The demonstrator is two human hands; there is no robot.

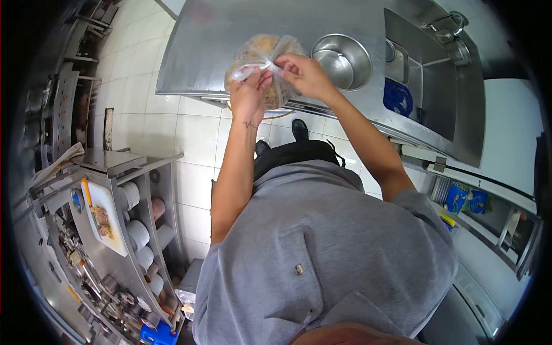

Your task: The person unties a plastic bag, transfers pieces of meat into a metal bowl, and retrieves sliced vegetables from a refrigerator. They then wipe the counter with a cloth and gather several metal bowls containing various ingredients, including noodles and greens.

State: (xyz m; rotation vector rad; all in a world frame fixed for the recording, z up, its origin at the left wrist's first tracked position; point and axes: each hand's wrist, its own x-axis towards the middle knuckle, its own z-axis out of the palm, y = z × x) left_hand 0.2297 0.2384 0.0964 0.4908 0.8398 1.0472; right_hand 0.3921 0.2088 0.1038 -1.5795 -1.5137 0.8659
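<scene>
A clear plastic bag (277, 94) with brownish food inside sits at the front edge of the steel counter (230, 29). My left hand (248, 95) is closed on the gathered plastic at the bag's top, left of the twisted neck. On the neck's right side, my right hand (302, 73) pinches the plastic with curled fingers. Both hands are close together over the bag. Just right of the bag stands a round steel pot (341, 61), open at the top, with nothing seen inside but reflections.
A sink (440, 92) with a blue item (398, 98) is at the right. At the lower left, a shelf unit holds white bowls (138, 234) and a cutting board (109, 215) with a knife and food pieces. Tiled floor lies between.
</scene>
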